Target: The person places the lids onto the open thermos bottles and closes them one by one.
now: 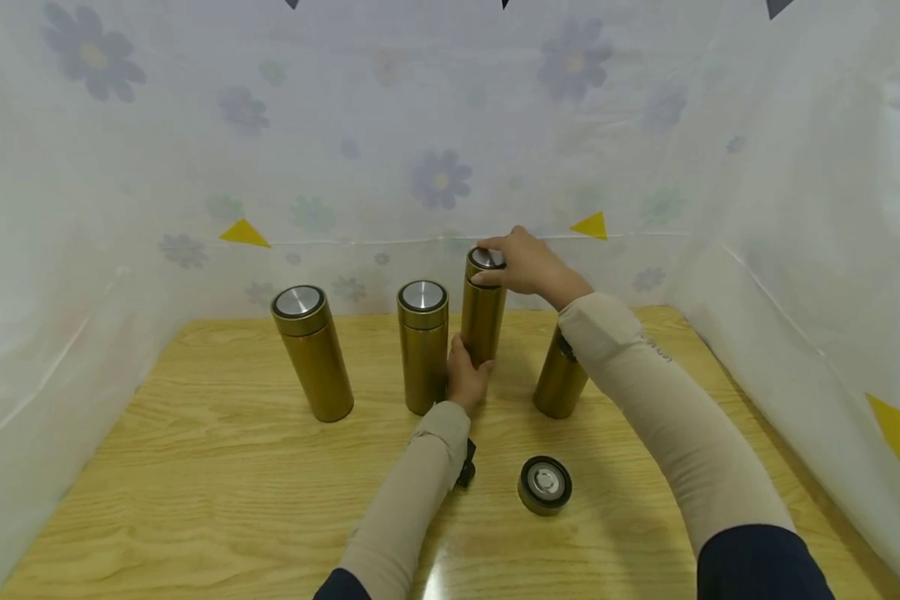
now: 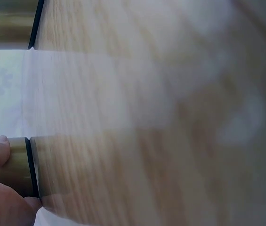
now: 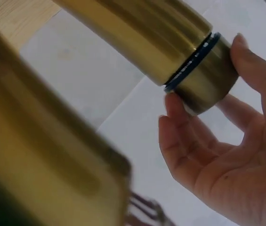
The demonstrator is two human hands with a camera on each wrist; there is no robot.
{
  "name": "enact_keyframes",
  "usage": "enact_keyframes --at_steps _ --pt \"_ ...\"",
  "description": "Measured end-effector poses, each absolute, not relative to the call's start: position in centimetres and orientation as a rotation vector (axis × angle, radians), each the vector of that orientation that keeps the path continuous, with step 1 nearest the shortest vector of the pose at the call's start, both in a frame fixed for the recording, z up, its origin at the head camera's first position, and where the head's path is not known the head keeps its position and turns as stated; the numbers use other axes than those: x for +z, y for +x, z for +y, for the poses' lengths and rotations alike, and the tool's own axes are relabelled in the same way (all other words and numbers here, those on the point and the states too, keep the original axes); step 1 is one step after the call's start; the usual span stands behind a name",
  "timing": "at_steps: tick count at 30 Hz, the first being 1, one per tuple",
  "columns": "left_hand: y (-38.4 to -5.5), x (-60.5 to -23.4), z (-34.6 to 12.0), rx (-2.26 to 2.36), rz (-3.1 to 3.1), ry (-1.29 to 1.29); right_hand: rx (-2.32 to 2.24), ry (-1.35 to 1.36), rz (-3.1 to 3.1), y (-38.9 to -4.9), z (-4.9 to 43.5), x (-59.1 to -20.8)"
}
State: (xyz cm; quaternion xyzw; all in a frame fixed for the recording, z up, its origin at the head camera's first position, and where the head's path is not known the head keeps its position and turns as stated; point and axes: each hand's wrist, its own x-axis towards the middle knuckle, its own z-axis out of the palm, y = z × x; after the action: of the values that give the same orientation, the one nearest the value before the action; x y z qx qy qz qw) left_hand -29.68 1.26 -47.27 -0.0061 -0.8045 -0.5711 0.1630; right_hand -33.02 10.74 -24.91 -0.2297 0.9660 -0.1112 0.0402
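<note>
A gold thermos flask (image 1: 482, 321) stands toward the back of the table, between my hands. My left hand (image 1: 467, 375) grips it low on the body; in the left wrist view, the fingers lie round the flask's base (image 2: 17, 172). At the top, my right hand (image 1: 527, 262) holds the flask's lid (image 3: 208, 82) between thumb and fingers. A dark ring shows between lid and body in the right wrist view. Another gold flask (image 1: 558, 387) is to the right, its upper part hidden behind my right sleeve. A loose lid (image 1: 545, 485) lies on the table nearer me.
Two more lidded gold flasks stand upright on the left, one (image 1: 423, 354) close beside my left hand and one (image 1: 315, 358) farther out. The wooden table (image 1: 217, 483) is bounded by pale flowered sheeting (image 1: 390, 108) at the back and sides.
</note>
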Motion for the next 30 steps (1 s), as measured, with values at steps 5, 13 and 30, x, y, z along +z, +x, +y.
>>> enact_keyframes --at_steps 5,13,30 --pt "-29.3 -46.9 1.3 -1.635 -2.302 -0.018 -0.405 -0.587 3.026 -32.8 10.6 -25.3" --pt "-29.3 -47.0 1.3 -1.679 -2.325 0.013 -0.385 -0.442 3.095 -32.4 10.2 -25.7" --pt "-29.5 -47.1 1.3 -1.621 -2.306 0.013 -0.498 -0.827 2.628 -32.7 10.6 -23.5"
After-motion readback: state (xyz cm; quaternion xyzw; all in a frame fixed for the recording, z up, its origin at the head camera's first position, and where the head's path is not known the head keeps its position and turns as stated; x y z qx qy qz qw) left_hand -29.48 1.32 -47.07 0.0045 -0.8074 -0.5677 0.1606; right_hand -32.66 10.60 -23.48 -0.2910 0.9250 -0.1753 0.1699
